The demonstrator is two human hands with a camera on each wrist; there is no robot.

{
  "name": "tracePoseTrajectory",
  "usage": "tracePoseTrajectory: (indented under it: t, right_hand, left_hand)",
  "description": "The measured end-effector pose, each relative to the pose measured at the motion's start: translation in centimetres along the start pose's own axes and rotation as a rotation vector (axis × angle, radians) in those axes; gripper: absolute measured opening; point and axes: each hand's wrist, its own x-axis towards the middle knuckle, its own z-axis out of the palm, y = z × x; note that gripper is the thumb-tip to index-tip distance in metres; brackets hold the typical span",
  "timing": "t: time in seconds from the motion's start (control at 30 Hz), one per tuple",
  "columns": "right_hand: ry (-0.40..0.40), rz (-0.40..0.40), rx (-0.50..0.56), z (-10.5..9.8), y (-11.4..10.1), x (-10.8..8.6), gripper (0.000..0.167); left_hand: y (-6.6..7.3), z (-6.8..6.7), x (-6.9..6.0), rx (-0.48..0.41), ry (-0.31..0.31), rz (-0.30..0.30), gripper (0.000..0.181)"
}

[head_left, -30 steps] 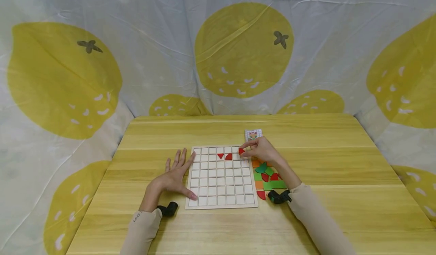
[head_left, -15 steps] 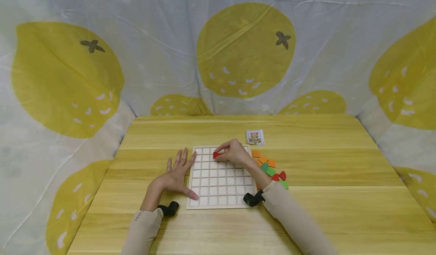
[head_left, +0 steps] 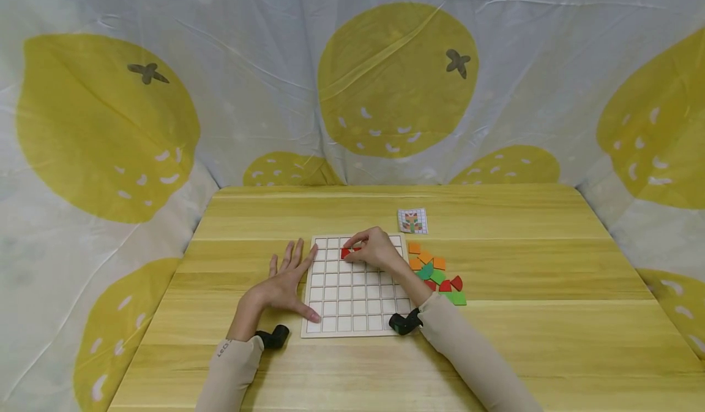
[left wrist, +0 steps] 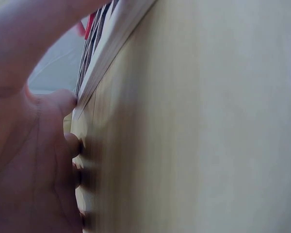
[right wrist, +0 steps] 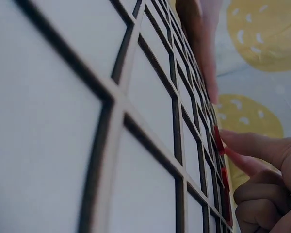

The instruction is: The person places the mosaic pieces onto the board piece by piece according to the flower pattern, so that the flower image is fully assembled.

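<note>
A wooden grid board [head_left: 344,308] lies on the table in front of me. My left hand [head_left: 278,286] rests with spread, straight fingers along its left edge, the thumb lying over the near left corner. Near the far side of the grid, my right hand [head_left: 377,250] pinches a red tile [head_left: 344,253] between thumb and finger, down at a cell in the second row. Another red piece [right wrist: 226,194] sits in the grid beside it in the right wrist view; my right hand mostly hides it in the head view. The left wrist view shows my left palm [left wrist: 34,145] against the board's side.
Loose tiles lie right of the board: orange squares [head_left: 438,264], green pieces [head_left: 437,277] and red quarter rounds [head_left: 456,283]. Behind them is a small card [head_left: 412,221] with a coloured pattern on a grid. A lemon-print cloth [head_left: 396,81] hangs behind the table.
My right hand has carried the red tile leftward from the board's far right corner, then lowered it slightly at the cell. My left hand keeps its place.
</note>
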Motion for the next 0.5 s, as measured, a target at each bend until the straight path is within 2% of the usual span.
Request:
tracePoseTrajectory:
  t: [0.5]
  right_hand:
    - [0.037,0.017,-0.011,0.34,-0.19,-0.03,0.014]
  left_hand:
    - [-0.09,0.02,0.04,-0.012,0.002,0.013,0.152]
